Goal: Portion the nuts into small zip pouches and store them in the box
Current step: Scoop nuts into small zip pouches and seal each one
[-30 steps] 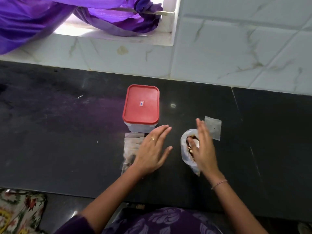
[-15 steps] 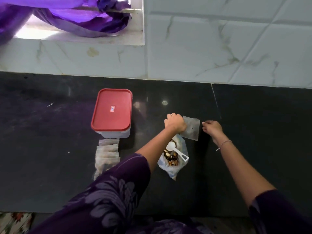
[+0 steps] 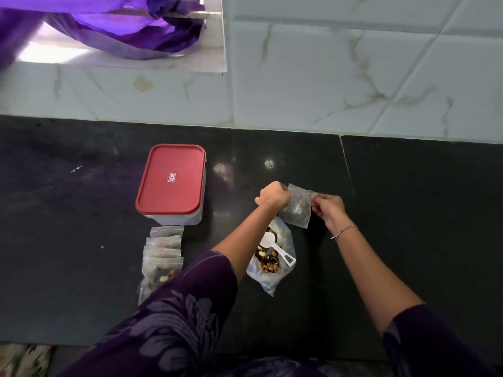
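Note:
A small clear zip pouch (image 3: 296,209) hangs just above the black counter, held at its top corners. My left hand (image 3: 273,195) pinches the pouch's left corner and my right hand (image 3: 328,206) pinches its right corner. Below it lies an open plastic bag of mixed nuts (image 3: 268,261) with a white scoop (image 3: 276,247) resting inside. To the left stands a box with a red lid (image 3: 171,179), its lid on. In front of the box lies a row of several filled pouches (image 3: 162,250), partly hidden by my left sleeve.
The black stone counter (image 3: 408,227) runs up to a white tiled wall (image 3: 326,77). A purple curtain (image 3: 117,25) hangs at a window ledge at the back left. A patterned cloth (image 3: 21,360) shows below the counter's front edge.
Both hands left the nut bag and reached forward to the empty pouch on the counter. They have now lifted it by its top corners, and my right hand has closed in on its edge.

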Tool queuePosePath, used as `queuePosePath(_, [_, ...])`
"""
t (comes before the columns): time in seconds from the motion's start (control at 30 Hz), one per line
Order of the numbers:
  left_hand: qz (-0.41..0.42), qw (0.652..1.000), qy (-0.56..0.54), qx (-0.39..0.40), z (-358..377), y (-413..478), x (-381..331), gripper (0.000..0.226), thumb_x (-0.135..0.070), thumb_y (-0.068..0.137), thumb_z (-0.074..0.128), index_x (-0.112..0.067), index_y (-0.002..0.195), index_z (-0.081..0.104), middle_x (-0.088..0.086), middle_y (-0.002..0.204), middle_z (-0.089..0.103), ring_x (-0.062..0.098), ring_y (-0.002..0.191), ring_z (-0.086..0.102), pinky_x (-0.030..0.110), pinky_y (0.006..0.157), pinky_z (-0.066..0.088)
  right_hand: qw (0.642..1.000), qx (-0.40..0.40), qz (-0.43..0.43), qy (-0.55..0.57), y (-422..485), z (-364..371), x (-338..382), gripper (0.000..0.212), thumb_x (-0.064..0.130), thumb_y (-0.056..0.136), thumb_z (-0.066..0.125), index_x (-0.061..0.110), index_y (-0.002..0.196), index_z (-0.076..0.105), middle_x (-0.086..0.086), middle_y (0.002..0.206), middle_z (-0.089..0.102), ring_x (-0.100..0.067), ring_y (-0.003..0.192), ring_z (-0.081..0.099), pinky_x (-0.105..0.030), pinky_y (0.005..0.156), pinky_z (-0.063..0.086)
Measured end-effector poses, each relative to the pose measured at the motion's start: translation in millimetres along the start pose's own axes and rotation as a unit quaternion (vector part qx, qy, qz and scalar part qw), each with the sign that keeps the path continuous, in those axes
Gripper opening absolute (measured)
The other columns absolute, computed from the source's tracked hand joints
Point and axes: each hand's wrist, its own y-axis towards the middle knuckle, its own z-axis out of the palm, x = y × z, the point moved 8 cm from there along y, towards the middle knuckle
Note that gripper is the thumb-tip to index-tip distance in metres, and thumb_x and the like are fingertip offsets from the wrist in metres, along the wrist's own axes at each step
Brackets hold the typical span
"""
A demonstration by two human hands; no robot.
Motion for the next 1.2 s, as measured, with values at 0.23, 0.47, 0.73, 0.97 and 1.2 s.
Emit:
queuePosePath(0.23, [0.037, 0.978, -0.161, -0.13, -42.0, -16.5, -3.7, 0.011, -0.031, 0.088, 0.065, -0.028, 0.098, 0.069, -0.007, 0.102, 0.07, 0.014, 0.099, 0.064, 0.036, 0.09, 0.052, 0.996, 0.036, -0.064, 0.057, -44.4, 3.9, 37.5, 0.022, 0.005, 0.086, 0.066, 0.0, 0.108, 0.065, -0.003, 0.079, 0.065, -0.006, 0.065, 0.058, -0.012, 0.055, 0.05])
queuePosePath(0.47, [0.085, 0.964, -0.212, -0.136, -74.3, -42.8, 4.2, 0.016, -0.029, 0.095, 0.059, -0.021, 0.098, 0.073, -0.006, 0.097, 0.069, 0.01, 0.092, 0.06, 0.026, 0.075, 0.049, 0.988, 0.105, -0.099, 0.046, -122.1, 20.4, 49.8, 0.02, 0.022, 0.089, 0.064, 0.01, 0.105, 0.067, -0.001, 0.082, 0.067, -0.008, 0.072, 0.06, -0.022, 0.064, 0.049])
queuePosePath(0.73, [0.191, 0.971, -0.127, -0.063, -95.6, -75.2, 25.3, 0.008, -0.028, 0.094, 0.061, -0.022, 0.092, 0.066, -0.004, 0.102, 0.055, 0.016, 0.1, 0.057, 0.041, 0.095, 0.05, 0.976, 0.2, -0.072, -0.052, -174.6, 47.7, 38.9, 0.037, 0.045, 0.09, 0.056, 0.01, 0.09, 0.069, -0.003, 0.071, 0.064, -0.011, 0.066, 0.059, -0.025, 0.065, 0.045])
queuePosePath(0.97, [0.226, 0.966, -0.118, -0.046, -113.7, -103.8, 36.6, 0.005, -0.025, 0.093, 0.062, -0.022, 0.095, 0.066, -0.001, 0.107, 0.055, 0.015, 0.103, 0.055, 0.032, 0.093, 0.049, 0.964, 0.234, -0.102, -0.072, -193.5, 69.5, 34.5, 0.024, 0.03, 0.084, 0.068, 0.007, 0.085, 0.073, -0.012, 0.078, 0.067, -0.015, 0.07, 0.061, -0.03, 0.071, 0.05])
queuePosePath(1.2, [0.238, 0.921, -0.143, -0.274, -133.6, -139.3, 65.5, 0.015, -0.025, 0.086, 0.071, -0.022, 0.101, 0.068, -0.009, 0.097, 0.062, 0.002, 0.087, 0.057, 0.016, 0.076, 0.048, 0.959, 0.111, -0.226, -0.128, -203.6, 64.1, 41.3, 0.012, 0.03, 0.083, 0.071, 0.02, 0.076, 0.072, 0.003, 0.067, 0.069, -0.008, 0.063, 0.063, -0.017, 0.057, 0.05])
